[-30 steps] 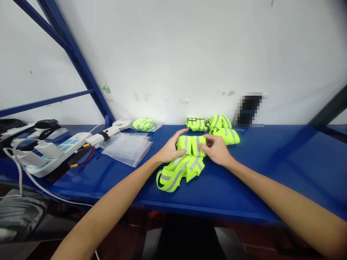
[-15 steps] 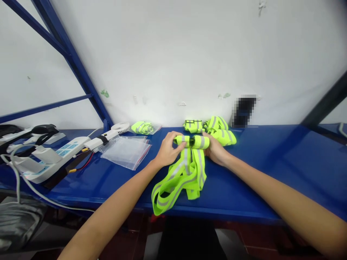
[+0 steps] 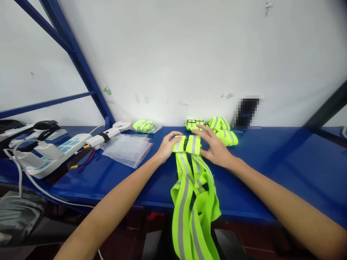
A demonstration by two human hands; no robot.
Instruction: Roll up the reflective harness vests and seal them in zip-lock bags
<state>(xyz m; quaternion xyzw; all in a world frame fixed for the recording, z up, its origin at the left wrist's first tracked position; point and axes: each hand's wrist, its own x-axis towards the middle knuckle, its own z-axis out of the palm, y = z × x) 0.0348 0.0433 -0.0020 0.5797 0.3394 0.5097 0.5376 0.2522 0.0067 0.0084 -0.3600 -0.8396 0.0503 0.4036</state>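
A neon-yellow reflective strap vest (image 3: 189, 187) lies stretched toward me across the blue shelf (image 3: 271, 169), its lower part hanging over the front edge. Its top end is a folded band near the middle of the shelf. My left hand (image 3: 167, 146) pinches the left side of that band. My right hand (image 3: 215, 148) rests flat on the vest just right of the band, fingers spread. Behind my hands lie folded vests (image 3: 217, 128) of the same kind against the wall.
Clear zip bags (image 3: 127, 148) lie to the left. Beyond them are a small white fan (image 3: 121, 124), white power strips (image 3: 51, 151) with cables, and a bagged vest (image 3: 145, 125). Blue frame bars (image 3: 78, 61) rise at the left.
The vest was bunched in a small pile under my hands. Both hands lifted its top, and it has unrolled toward me and now hangs over the shelf's front edge.
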